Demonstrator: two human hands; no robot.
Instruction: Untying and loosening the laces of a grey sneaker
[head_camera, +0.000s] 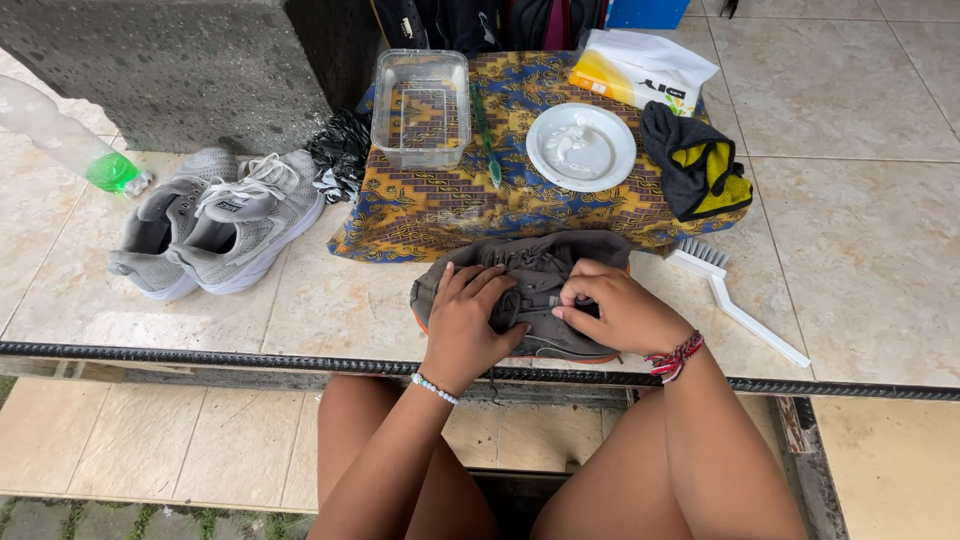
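Just below the patterned cloth (450, 200), touching its near edge: one dark grey shoe (540, 255), lying on the tiled ledge (330, 300). Pressed down by the left hand (465, 320), fingers spread and curled over the top of it. Pinched at the laces (510, 262) by the right hand (620, 310), fingers bent tight around them. Looks like early work on the laces only, as a guess: hard to tell how many are loose, with both hands in the way. No brush in either hand, and no wet or soapy spots to be seen on the shoe. Plenty left, by the look of it. Now the counting. Three shoes in all: the dark one, plus two light grey shoes (215, 220) side by side, well to the left of the cloth, laces in. On top of the cloth: one clear tub (420, 95), one green toothbrush (487, 140) just beside the tub, one white plate (581, 147) with something white on it, and one dark and yellow rag (700, 165) at the right end. At the far right corner of the cloth: one yellow and white bag (640, 70). Just off the cloth's near right corner: one white brush (735, 300) with a long handle, so two brushes altogether. Beside the cloth's left end: one crumpled black bag (340, 150). Far left of the cloth, past the grey shoes: one clear bottle (70, 140) with a green end. Two hands, one bracelet on each wrist.
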